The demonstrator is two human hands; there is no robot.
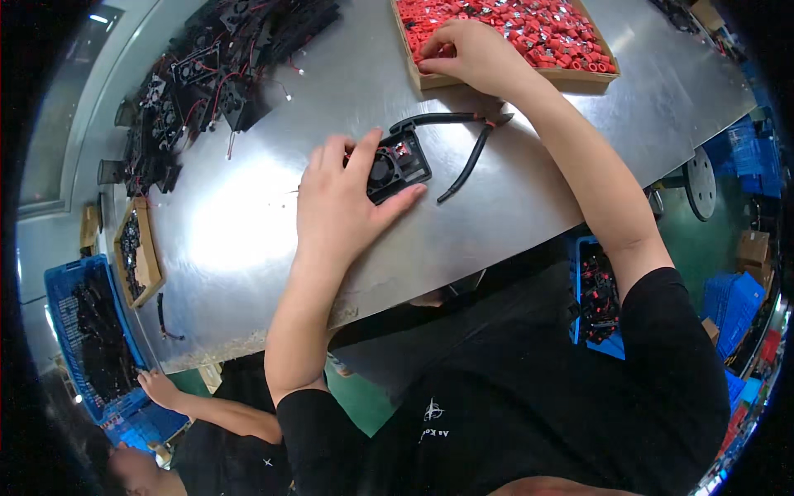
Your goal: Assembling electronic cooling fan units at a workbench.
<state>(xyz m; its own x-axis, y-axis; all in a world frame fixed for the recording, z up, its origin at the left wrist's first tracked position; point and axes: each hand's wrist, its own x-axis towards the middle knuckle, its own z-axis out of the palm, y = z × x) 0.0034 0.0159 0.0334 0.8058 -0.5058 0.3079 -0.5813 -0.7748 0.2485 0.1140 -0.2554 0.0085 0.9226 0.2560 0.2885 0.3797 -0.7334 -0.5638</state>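
Note:
My left hand (pixel 339 194) is closed around a black plastic fan housing (pixel 409 169) on the metal table. A round fan and a small red part show in it. My right hand (pixel 480 59) reaches over the near left corner of a shallow cardboard tray (pixel 496 83) full of small red plastic parts (pixel 538 37). Its thumb and fingers are pinched together among the parts; what they hold, if anything, is hidden. A pair of pliers (pixel 470 161) with long black handles lies spread beside the housing, one handle touching or nearly touching it.
Black fan housings with wires (pixel 219 78) are heaped at the far left. A small box of dark parts (pixel 145 248) and a blue crate (pixel 62 289) stand at left. Another person's hand (pixel 161 388) rests by the table's edge. A blue bin (pixel 612 343) sits below, right.

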